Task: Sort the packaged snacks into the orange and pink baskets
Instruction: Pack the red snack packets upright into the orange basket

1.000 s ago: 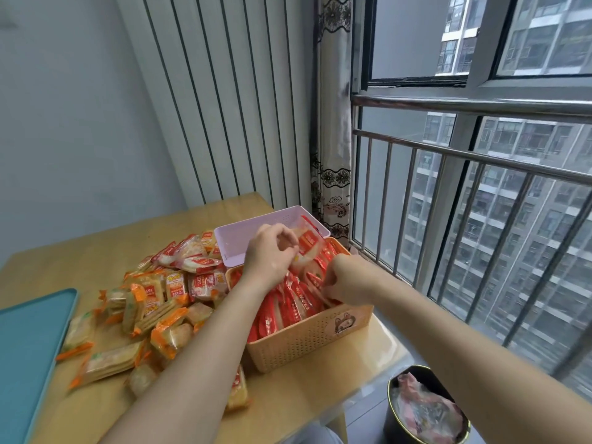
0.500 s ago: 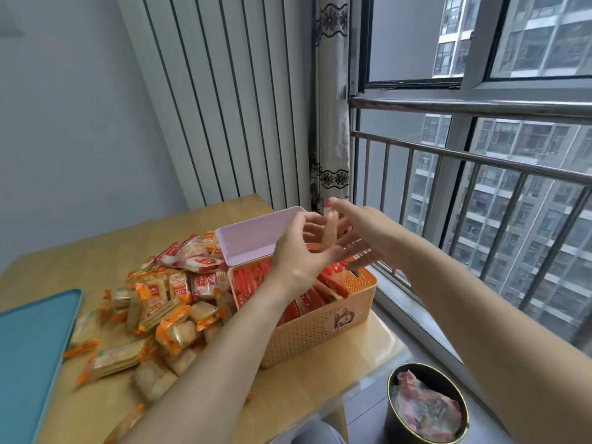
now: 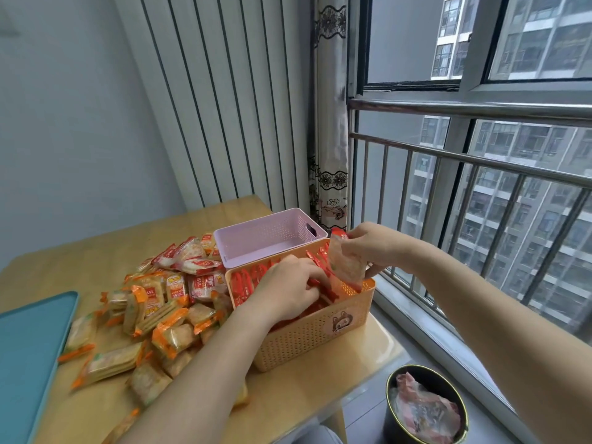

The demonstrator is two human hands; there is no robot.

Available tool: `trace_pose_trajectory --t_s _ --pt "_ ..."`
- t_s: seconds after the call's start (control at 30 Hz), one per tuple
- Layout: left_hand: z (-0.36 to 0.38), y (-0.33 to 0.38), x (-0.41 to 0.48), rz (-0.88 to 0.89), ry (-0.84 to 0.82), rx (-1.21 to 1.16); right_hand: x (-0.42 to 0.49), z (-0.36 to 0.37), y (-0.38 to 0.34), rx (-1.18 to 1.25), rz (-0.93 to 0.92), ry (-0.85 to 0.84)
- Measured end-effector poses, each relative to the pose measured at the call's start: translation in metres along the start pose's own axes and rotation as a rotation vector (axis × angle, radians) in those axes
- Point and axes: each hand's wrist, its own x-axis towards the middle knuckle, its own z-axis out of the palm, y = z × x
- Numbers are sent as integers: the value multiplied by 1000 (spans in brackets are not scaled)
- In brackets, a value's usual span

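Observation:
An orange basket [image 3: 307, 338] stands near the table's right edge, filled with red-wrapped snack packets [image 3: 246, 283]. Behind it, touching, sits a pink basket [image 3: 266, 235] that looks empty. My left hand [image 3: 288, 291] reaches down into the orange basket, fingers pressed among the red packets. My right hand [image 3: 371, 248] holds one red-edged snack packet [image 3: 346, 264] upright over the basket's right end. A heap of orange and red snack packets [image 3: 153, 312] lies on the table left of the baskets.
A teal tray [image 3: 28, 354] lies at the table's left front. A dark round bin [image 3: 426, 408] with a pink bag stands on the floor at right. The window railing [image 3: 464, 158] runs close along the right side. The wooden table [image 3: 96, 251] extends back to the wall.
Both hands came down from above the baskets. My left hand went into the orange basket; my right hand now holds a packet over its right end.

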Motion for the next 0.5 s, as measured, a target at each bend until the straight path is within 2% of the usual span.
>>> trace_pose_trajectory --t_s 0.1,0.2,0.3,0.4,0.5 --pt "-5 -4 2 -3 8 11 -1 6 -1 -136 -36 1" --pt "-12 -7 5 -59 -77 -150 -2 11 -3 -278 -54 -22" --pt "-15 -14 14 -140 2 -265 0 11 -5 -340 -62 1" --pt "-15 -16 30 -132 60 -168 2 9 -8 -364 -66 61" --pt "-12 -16 47 -97 -114 3 4 25 -10 -469 -79 34"
